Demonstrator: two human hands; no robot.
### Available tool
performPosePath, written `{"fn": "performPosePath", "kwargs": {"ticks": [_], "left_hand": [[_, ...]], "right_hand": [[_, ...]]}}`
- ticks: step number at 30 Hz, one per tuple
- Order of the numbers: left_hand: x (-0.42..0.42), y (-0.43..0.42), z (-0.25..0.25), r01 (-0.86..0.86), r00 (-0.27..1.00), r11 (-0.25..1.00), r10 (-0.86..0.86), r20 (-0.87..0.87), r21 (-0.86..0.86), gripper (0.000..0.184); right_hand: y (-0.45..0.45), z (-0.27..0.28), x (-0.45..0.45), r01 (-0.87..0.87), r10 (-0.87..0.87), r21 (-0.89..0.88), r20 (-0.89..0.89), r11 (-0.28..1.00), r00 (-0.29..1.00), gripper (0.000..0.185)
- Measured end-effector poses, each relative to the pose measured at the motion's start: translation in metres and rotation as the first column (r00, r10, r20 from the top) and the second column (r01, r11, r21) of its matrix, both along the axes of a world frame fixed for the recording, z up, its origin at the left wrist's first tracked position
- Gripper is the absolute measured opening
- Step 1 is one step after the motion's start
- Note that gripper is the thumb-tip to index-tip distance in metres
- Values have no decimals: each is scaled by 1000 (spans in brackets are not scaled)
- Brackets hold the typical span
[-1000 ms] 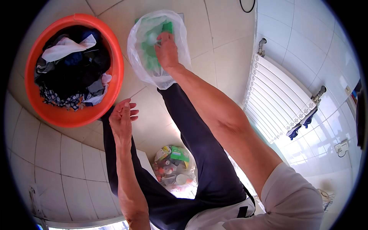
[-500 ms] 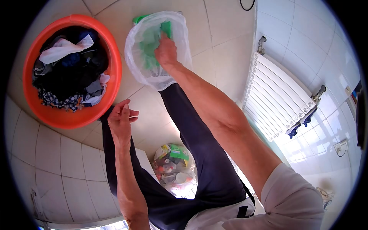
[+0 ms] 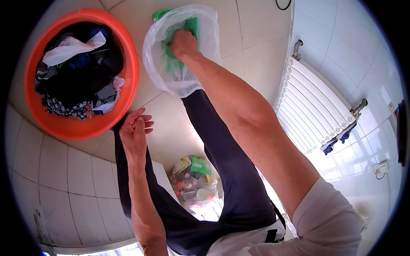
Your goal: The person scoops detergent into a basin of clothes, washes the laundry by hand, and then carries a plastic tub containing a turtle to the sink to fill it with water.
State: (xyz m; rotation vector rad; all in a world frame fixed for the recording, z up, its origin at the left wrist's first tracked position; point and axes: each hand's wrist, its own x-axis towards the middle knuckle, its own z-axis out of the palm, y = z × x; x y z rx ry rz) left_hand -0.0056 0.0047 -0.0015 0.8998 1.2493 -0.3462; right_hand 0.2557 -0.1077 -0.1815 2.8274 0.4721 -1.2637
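My right hand (image 3: 185,44) is down inside a thin, translucent white plastic bag (image 3: 209,51) that lines a green bin (image 3: 158,16). Its knuckles are bent into a fist, and the fingertips are hidden, so I cannot tell what they grip. Green shows around the hand within the bag. My left hand (image 3: 134,130) hovers over my left knee, fingers loosely curled and apart, with nothing in them. Just beyond it stands an orange-red basin (image 3: 81,130) heaped with dark, checked and white clothes (image 3: 79,77).
A clear bag (image 3: 194,183) filled with mixed packaging sits on the tiled floor between my legs. At the right, a white radiator (image 3: 314,106) is fixed to the tiled wall, with dark blue cloth items (image 3: 335,143) hanging by its lower end. White tiles (image 3: 77,187) line the left side.
My right hand has moved slightly up and left inside the bag, its fist now deeper against the green. The left hand stays nearly still. The whole view has shifted a little.
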Motion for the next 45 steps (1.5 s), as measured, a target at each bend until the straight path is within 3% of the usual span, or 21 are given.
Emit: {"fn": "performPosePath", "kwargs": {"ticks": [3, 5, 8, 11, 14, 21, 23, 26, 30, 32, 33, 35, 36, 38, 41, 42, 44, 45], "left_hand": [[2, 0, 1, -11, 1000, 1000, 11, 9, -11, 28], [2, 0, 0, -21, 1000, 1000, 21, 8, -19, 28], [1, 0, -2, -19, 1000, 1000, 19, 2, -9, 28], [2, -1, -1, -25, 1000, 999, 25, 3, -23, 28], [4, 0, 2, -5, 1000, 1000, 5, 12, -5, 29], [1, -2, -2, -22, 1000, 1000, 23, 12, -19, 25], [-3, -5, -4, -28, 999, 1000, 28, 29, -8, 28], [-2, -5, 1, -31, 999, 999, 30, 13, 26, 27], [-3, 11, 7, -19, 1000, 999, 18, 10, 50, 25], [-13, 15, 8, -28, 1000, 997, 28, -8, 67, 25], [-24, 18, 3, -58, 998, 990, 62, -28, 132, 24], [-44, 36, -10, -92, 993, 974, 104, -48, 208, 23], [-52, 52, -25, 109, 992, 912, -77, -95, 394, 24], [-39, 87, -45, 398, 913, 619, -336, -229, 677, 34], [18, 182, -72, 529, 725, 26, -533, -436, 848, 75], [32, 209, -93, 535, 669, -95, -559, -489, 840, 85], [50, 250, -145, 573, 543, -302, -558, -628, 762, 101], [57, 264, -171, 601, 470, -389, -534, -702, 698, 107]], "right_hand": [[2, 18, 0, 48, -47, 41, -36, 998, 998, 50], [2, 33, -6, 146, -152, 133, 35, 980, 988, 53], [6, 59, -4, 158, -158, 12, 46, 987, 986, 55], [8, 74, 3, 165, -165, 18, 31, 986, 986, 57], [-6, 67, -4, 112, -130, 139, 128, 984, 983, 60], [-27, 53, -10, 73, -84, 80, 154, 994, 985, 51], [-34, 46, -10, -48, 38, 48, 187, 998, 982, 43], [-33, 55, -7, -21, 17, 48, 90, 999, 996, 33], [-19, 82, -11, -11, 12, -37, 35, 999, 999, 39], [-25, 81, -21, 130, -145, 274, 36, 953, 989, 58], [-19, 86, -25, 119, -133, 285, 30, 951, 991, 58], [-6, 100, -36, 456, -447, 389, -120, 801, 887, 65], [3, 113, -43, 452, -442, 397, -123, 799, 889, 65], [22, 147, -59, 831, -729, 476, -454, 289, 513, 66], [25, 161, -71, 851, -743, 472, -481, 228, 466, 68], [29, 158, -68, 850, -740, 477, -485, 224, 467, 68], [31, 152, -58, 914, -731, 403, -612, 37, 300, 71], [35, 152, -50, 912, -735, 409, -606, 39, 304, 71]]}}
